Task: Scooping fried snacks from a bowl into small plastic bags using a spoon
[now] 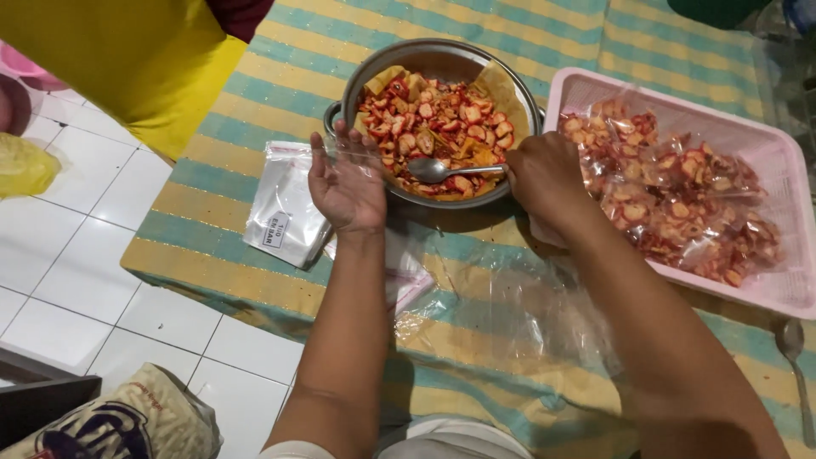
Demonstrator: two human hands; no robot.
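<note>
White-labelled clear bag stack [285,204] beside pan [442,59]

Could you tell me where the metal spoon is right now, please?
In the head view, the spoon lies over the near rim of the metal bowl of red snack pieces, its handle in the right hand.
</note>
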